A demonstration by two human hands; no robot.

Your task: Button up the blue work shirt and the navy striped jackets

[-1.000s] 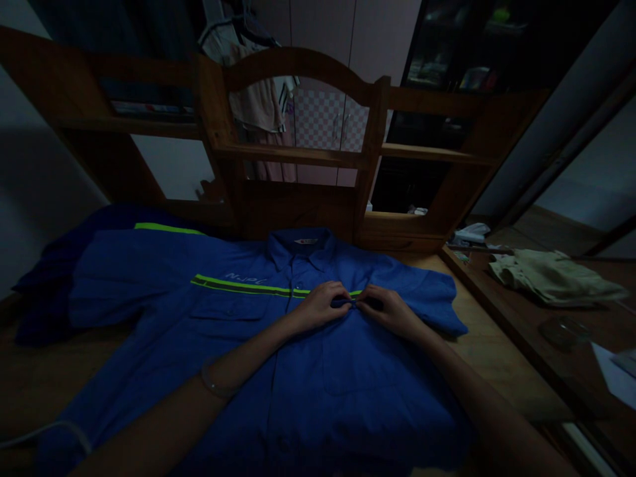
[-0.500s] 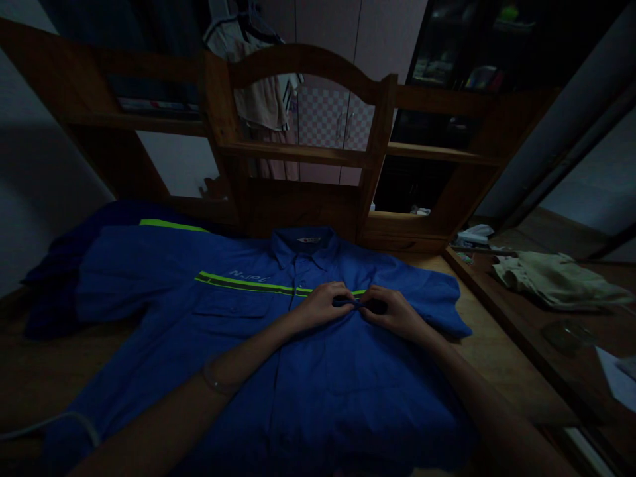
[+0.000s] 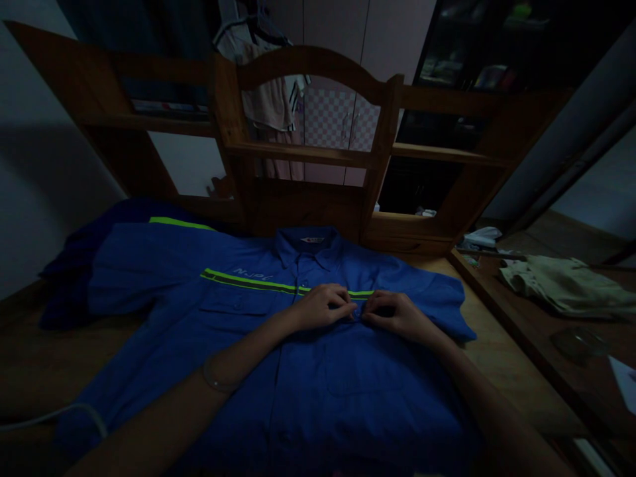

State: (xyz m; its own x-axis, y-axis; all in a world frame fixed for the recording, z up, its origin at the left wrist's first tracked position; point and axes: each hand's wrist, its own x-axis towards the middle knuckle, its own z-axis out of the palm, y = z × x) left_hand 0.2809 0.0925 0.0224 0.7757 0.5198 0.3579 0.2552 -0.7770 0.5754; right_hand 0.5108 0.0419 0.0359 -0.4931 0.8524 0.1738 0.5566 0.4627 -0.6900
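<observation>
A blue work shirt [image 3: 238,344] lies front up, collar away from me, with a yellow-green and dark stripe across the chest. Both hands are at the chest pocket on the shirt's right side in view. My left hand [image 3: 320,308] has curled fingers, thumb and fingertips at the pocket flap's left part. Opposite it, my right hand [image 3: 397,316] is bent in a pinch at the flap's right part. A small button [image 3: 356,315] shows between the fingertips. Most of the flap is hidden under the hands. The other pocket flap [image 3: 233,301] lies flat.
The shirt rests on a wooden tabletop [image 3: 501,351] backed by a wooden shelf frame [image 3: 308,156]. Darker blue cloth [image 3: 74,255] lies at the left. To the right are a folded pale garment [image 3: 566,285] and a glass dish [image 3: 579,343]. A white cord [image 3: 54,414] crosses the lower left.
The pinched, raised flap edge has come down flatter against the shirt. My fingertips have shifted slightly lower, and a button now shows between them. The view has moved slightly left.
</observation>
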